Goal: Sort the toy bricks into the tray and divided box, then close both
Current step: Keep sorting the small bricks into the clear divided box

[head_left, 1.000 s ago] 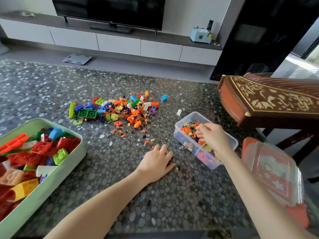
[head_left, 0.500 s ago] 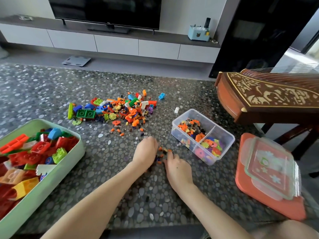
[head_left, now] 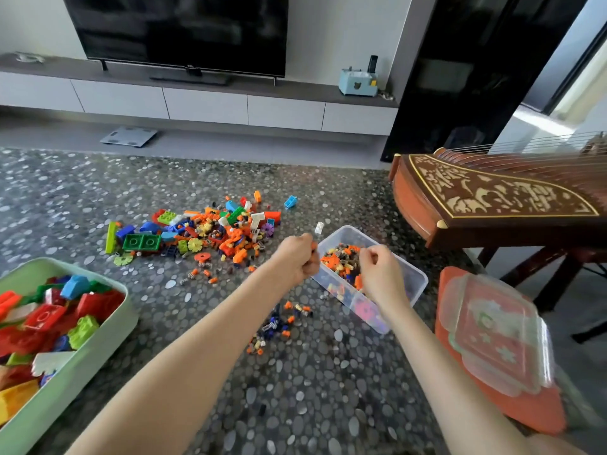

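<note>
Both hands have risen from the rug to the clear divided box (head_left: 415, 277), left hand (head_left: 297, 262) and right hand (head_left: 381, 274) closed around small bricks over its far compartment, so releasing them there seems next, with the main pile (head_left: 210, 233) remaining mid-rug.

no legible text or numbers anywhere, television (head_left: 177, 27) logo (too small) unreadable

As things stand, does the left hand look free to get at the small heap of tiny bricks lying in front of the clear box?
Probably yes: the left hand is over the floor just beyond that heap, with nothing lying between, though its fist looks closed, perhaps already full.
</note>
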Demonstrator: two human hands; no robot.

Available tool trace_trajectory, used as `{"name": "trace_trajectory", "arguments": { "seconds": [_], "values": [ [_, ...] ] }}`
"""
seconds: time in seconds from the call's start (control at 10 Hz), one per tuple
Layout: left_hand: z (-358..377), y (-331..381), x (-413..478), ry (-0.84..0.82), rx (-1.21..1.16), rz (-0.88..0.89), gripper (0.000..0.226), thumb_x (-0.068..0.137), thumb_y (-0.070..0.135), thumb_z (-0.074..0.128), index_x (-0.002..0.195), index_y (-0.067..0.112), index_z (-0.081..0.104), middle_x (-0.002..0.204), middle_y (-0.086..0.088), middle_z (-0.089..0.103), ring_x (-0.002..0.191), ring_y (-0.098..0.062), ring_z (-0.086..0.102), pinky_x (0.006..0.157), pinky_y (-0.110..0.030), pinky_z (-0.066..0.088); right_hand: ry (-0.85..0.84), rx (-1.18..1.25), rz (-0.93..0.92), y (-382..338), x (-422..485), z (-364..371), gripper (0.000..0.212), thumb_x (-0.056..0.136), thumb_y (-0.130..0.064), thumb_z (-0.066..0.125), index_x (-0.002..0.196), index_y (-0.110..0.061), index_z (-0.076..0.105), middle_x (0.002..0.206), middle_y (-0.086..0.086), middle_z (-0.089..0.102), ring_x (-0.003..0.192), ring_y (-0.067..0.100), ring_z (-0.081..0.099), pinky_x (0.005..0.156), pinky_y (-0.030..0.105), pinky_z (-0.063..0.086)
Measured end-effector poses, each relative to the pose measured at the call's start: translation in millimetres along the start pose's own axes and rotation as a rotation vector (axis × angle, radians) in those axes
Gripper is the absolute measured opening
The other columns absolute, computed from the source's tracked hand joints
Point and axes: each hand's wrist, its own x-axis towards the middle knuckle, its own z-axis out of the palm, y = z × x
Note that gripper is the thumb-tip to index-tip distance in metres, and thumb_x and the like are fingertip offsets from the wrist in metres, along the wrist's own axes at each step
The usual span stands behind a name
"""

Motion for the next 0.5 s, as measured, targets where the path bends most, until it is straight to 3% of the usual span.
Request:
{"name": "trace_trajectory", "arguments": {
  "seconds": [0.1,0.2,0.3,0.4,0.5],
  "values": [
    [46.1,2.3,24.2,-0.036,0.141,0.047,0.035,0.099,0.014,0.03,0.065,0.015,0.039,0.062,0.0,0.043,0.048,-0.01,0.042,0.037,-0.017,0.037,-0.158,0.041,0.172,1.2,32.1,-2.1,0.032,0.101,-0.024,0.032,0.085,-0.003,0.052,0.064,0.012,0.055,0.055,0.029,0.055,0.056,0.038,0.047],
    [55.5,3.1,31.7,-0.003,0.171,0.045,0.033,0.1,0.016,0.032,0.067,0.016,0.04,0.07,-0.001,0.048,0.056,-0.012,0.047,0.051,-0.022,0.044,-0.247,-0.037,0.217,6.7,44.1,-1.9,0.035,0.101,-0.021,0.029,0.094,0.001,0.056,0.072,0.017,0.061,0.068,0.038,0.067,0.063,0.047,0.057],
    [47.8,5.2,27.1,-0.038,0.3,0.078,0.031,0.099,0.017,0.036,0.068,0.017,0.041,0.071,0.0,0.047,0.059,-0.012,0.048,0.056,-0.024,0.046,-0.184,0.021,0.2,6.2,36.1,-10.0,0.028,0.1,-0.018,0.036,0.094,-0.002,0.059,0.074,0.019,0.063,0.068,0.039,0.068,0.062,0.05,0.058],
    [32.7,5.6,30.5,-0.073,0.391,0.092,0.023,0.095,0.016,0.047,0.073,0.015,0.048,0.08,-0.005,0.054,0.067,-0.017,0.055,0.071,-0.033,0.052,-0.068,0.02,0.077,10.6,23.2,-12.5,0.032,0.097,-0.014,0.047,0.082,0.008,0.064,0.069,0.02,0.067,0.059,0.031,0.067,0.061,0.048,0.057],
    [21.6,5.2,31.4,-0.051,0.492,0.153,0.011,0.089,0.014,0.055,0.079,0.011,0.056,0.084,-0.009,0.061,0.074,-0.02,0.06,0.073,-0.034,0.054,0.016,0.05,-0.028,10.8,3.0,-7.8,0.033,0.089,-0.018,0.058,0.064,0.002,0.065,0.056,0.015,0.063,0.053,0.026,0.061,0.06,0.045,0.052]
  ]
}}
